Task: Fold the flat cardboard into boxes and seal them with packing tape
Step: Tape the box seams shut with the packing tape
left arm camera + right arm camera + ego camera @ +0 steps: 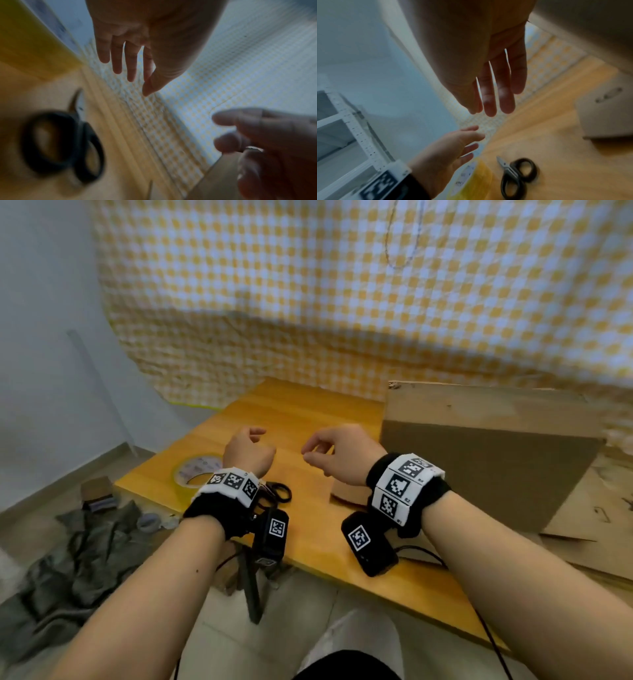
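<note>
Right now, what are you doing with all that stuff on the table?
Nothing is being held at the moment. The left hand and the right hand hover empty above the wooden table, fingers loose. A roll of yellow tape and black scissors lie on the table near the left hand. A cardboard box stands on the right, with flat cardboard beside it, waiting to be folded.

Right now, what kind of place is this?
Probably a makeshift packing corner in a room: a small wooden table holding tape and scissors, cardboard beside them, a checked cloth behind.
</note>
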